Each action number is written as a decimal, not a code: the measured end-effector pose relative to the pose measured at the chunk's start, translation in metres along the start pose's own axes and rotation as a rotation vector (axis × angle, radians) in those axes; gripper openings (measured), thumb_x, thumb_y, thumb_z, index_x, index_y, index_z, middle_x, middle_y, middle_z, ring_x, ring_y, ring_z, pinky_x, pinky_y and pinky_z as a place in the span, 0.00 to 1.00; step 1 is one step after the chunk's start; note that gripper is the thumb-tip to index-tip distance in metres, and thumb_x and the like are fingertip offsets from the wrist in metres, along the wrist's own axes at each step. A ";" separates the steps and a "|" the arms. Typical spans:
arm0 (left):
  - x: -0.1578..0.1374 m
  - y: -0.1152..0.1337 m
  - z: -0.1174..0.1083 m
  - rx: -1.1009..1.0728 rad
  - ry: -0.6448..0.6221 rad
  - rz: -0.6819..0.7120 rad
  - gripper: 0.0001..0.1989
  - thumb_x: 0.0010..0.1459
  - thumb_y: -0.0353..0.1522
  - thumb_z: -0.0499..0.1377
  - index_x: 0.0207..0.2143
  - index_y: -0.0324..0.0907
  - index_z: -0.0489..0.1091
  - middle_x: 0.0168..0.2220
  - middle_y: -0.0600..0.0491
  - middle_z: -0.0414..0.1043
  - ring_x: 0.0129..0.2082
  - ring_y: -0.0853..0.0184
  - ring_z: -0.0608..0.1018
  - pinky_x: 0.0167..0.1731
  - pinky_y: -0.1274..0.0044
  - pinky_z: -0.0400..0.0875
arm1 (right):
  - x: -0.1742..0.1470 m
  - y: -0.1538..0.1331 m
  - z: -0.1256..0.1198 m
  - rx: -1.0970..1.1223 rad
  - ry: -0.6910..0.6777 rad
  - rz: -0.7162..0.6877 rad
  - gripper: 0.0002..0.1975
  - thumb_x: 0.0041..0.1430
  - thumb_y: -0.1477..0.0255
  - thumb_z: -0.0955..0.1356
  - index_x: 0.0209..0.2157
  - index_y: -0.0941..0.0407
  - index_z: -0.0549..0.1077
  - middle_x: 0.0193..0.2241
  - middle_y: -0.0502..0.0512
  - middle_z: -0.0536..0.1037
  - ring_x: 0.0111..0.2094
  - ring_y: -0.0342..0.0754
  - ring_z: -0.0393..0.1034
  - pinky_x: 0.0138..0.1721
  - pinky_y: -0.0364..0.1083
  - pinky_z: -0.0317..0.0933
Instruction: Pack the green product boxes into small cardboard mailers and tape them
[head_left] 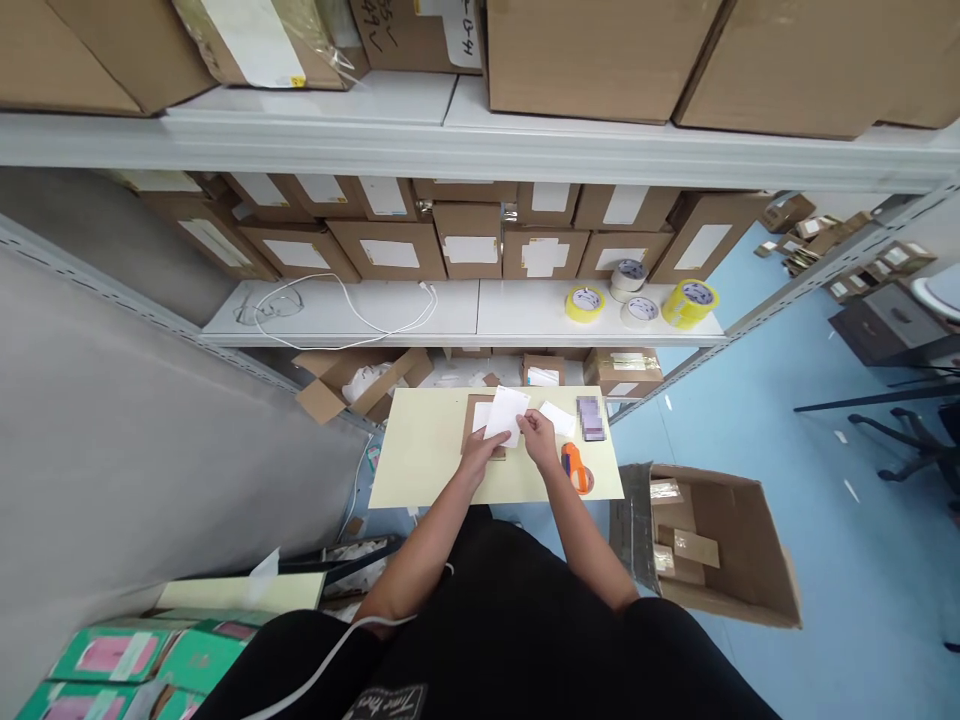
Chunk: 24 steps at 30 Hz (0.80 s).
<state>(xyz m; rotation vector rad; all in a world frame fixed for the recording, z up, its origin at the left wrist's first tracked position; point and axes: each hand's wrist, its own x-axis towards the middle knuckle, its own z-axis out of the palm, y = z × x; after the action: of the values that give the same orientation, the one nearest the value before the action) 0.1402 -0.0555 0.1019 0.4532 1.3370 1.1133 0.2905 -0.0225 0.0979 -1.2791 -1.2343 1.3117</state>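
Note:
Over a pale yellow tabletop, my left hand grips the lower left of a white label sheet. The fingertips of my right hand are pinched at the sheet's right edge. Under the sheet lies a small flat cardboard box, partly hidden by it and by my left hand. Beyond my right hand is another white paper. An orange tape dispenser rests close to my right wrist, and a blurred, phone-like rectangle lies at the tabletop's right side.
A shelf ahead carries labelled cardboard boxes, a white cable and tape rolls. An open carton with small packages stands on the floor at right. Green boxes are stacked at lower left.

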 end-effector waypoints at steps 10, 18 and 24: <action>-0.024 0.039 -0.002 0.062 -0.009 0.219 0.31 0.41 0.48 0.78 0.42 0.36 0.82 0.39 0.44 0.85 0.39 0.55 0.85 0.42 0.64 0.81 | -0.031 -0.017 -0.029 0.137 -0.148 0.108 0.20 0.55 0.52 0.74 0.38 0.54 0.80 0.31 0.53 0.82 0.34 0.49 0.76 0.39 0.48 0.69; -0.043 0.050 0.011 0.093 0.006 0.335 0.29 0.47 0.49 0.75 0.44 0.36 0.81 0.42 0.43 0.84 0.41 0.54 0.85 0.39 0.68 0.80 | -0.054 -0.032 -0.030 0.221 -0.150 0.060 0.16 0.57 0.54 0.74 0.35 0.53 0.80 0.35 0.55 0.85 0.35 0.50 0.78 0.41 0.50 0.69; -0.051 0.049 0.016 0.091 -0.032 0.355 0.30 0.46 0.49 0.75 0.43 0.36 0.81 0.41 0.43 0.85 0.43 0.54 0.84 0.45 0.65 0.80 | -0.063 -0.037 -0.033 0.224 -0.105 0.046 0.15 0.58 0.55 0.73 0.34 0.53 0.79 0.33 0.54 0.84 0.36 0.50 0.77 0.41 0.50 0.69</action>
<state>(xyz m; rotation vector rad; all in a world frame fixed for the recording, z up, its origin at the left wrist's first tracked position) 0.1443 -0.0704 0.1728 0.7952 1.3140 1.3312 0.3259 -0.0797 0.1423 -1.0967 -1.0995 1.5212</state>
